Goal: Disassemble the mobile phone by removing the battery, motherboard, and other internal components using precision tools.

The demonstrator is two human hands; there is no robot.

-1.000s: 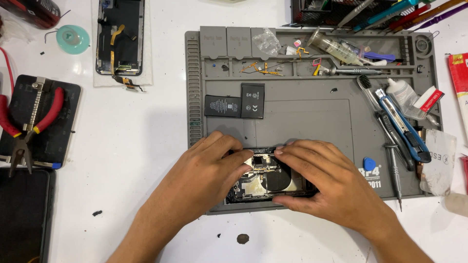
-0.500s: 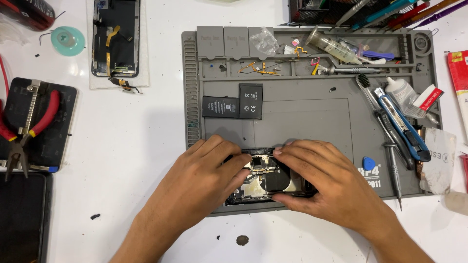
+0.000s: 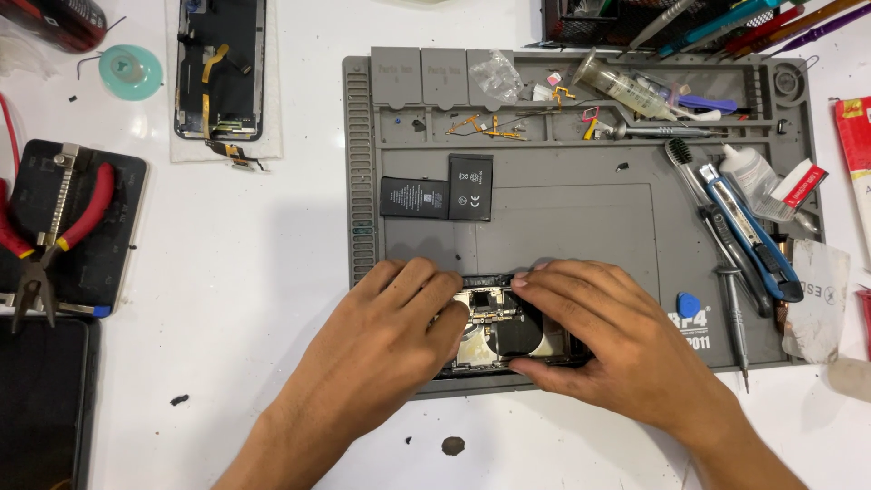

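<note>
Opened phone point(image 3: 499, 328), lower centre of frame, on grey mat point(image 3: 581, 227): left hand point(image 3: 399, 322) & right hand point(image 3: 603, 336) both grasping its edges. L-shaped black battery point(image 3: 449, 189) above, apart.

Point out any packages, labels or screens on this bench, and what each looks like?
Detached phone screen: top left, black rectangle on a white sheet.
Battery: on the grey mat, black, L-shaped, white label marks.
Red packet: right edge, red with yellow.
Glue bottle: right, white, red-and-white tag.
Dark panel: bottom left, black.
</note>
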